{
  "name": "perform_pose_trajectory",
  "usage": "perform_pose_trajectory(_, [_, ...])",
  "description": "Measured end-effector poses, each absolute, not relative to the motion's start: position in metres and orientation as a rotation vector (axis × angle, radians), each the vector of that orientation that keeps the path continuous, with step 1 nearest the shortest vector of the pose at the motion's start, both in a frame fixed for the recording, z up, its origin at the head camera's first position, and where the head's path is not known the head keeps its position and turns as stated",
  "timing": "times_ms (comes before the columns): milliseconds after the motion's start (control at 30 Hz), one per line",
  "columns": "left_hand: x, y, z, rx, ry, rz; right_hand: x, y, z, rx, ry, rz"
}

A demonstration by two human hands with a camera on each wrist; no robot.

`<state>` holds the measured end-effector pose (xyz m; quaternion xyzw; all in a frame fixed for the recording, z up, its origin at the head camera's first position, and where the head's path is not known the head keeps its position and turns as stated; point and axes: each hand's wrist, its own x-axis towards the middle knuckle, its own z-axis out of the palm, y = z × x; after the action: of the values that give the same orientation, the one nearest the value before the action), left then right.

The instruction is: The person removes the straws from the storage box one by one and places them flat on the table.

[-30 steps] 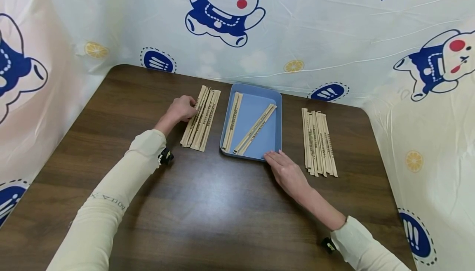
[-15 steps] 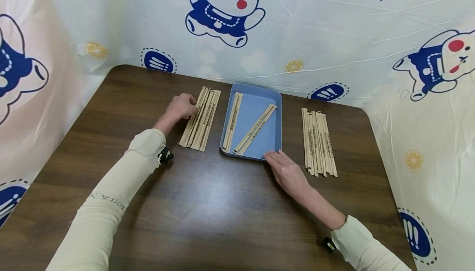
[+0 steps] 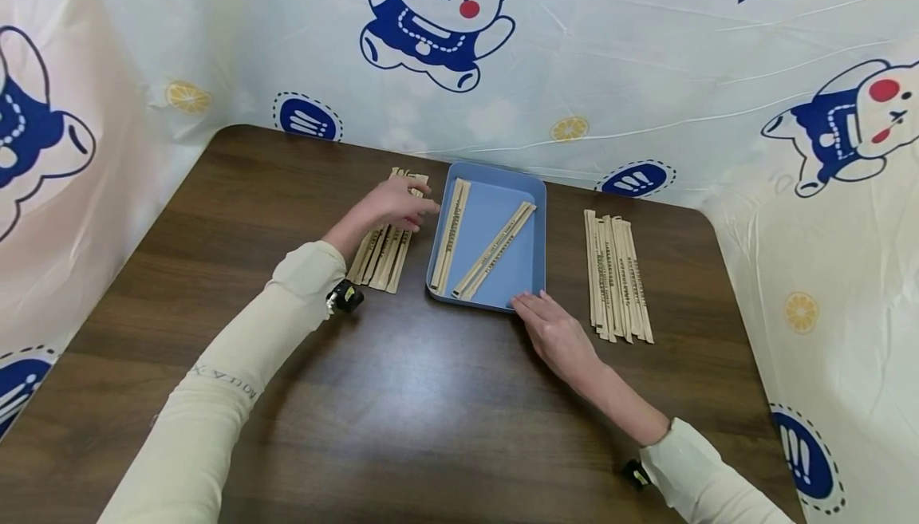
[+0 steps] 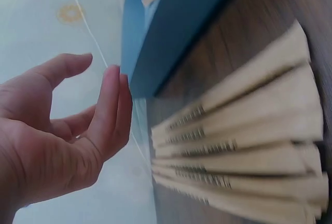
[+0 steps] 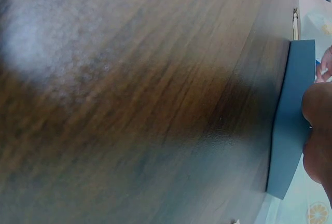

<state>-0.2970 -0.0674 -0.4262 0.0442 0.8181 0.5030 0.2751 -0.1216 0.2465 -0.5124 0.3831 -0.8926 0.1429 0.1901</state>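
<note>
My left hand (image 3: 397, 201) hovers over the left row of slim paper-wrapped sticks (image 3: 383, 262), its fingertips close to the blue tray's left rim. In the left wrist view, thumb and fingers of this hand (image 4: 72, 125) are spread apart with nothing between them; the wrapped sticks (image 4: 244, 130) lie below. The blue tray (image 3: 495, 189) holds a pair of wrapped sticks (image 3: 451, 237) along its left side and another pair (image 3: 494, 250) lying diagonally. Fingers extended, my right hand (image 3: 558, 336) rests on the tray's near right corner.
A second row of wrapped sticks (image 3: 617, 278) lies on the brown table (image 3: 431, 412), right of the tray. A printed curtain (image 3: 574, 45) surrounds the table's back and sides.
My left hand has left the outer edge of the left row and moved right across it toward the tray, fingers spreading. The right hand and tray have stayed put.
</note>
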Motion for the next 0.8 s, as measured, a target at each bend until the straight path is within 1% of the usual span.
perform_pose_trajectory(100, [-0.296, -0.057, -0.421, 0.130, 2.095, 1.401, -0.122, 0.247, -0.513, 1.074, -2.514, 0.401])
perform_pose_trajectory(367, [-0.291, -0.030, -0.417, 0.205, 2.055, 1.393, -0.121, 0.247, -0.512, 1.073, -2.518, 0.379])
perform_pose_trajectory(800, [-0.284, 0.007, -0.432, 0.234, 2.069, 1.356, -0.122, 0.247, -0.511, 1.068, -2.505, 0.397])
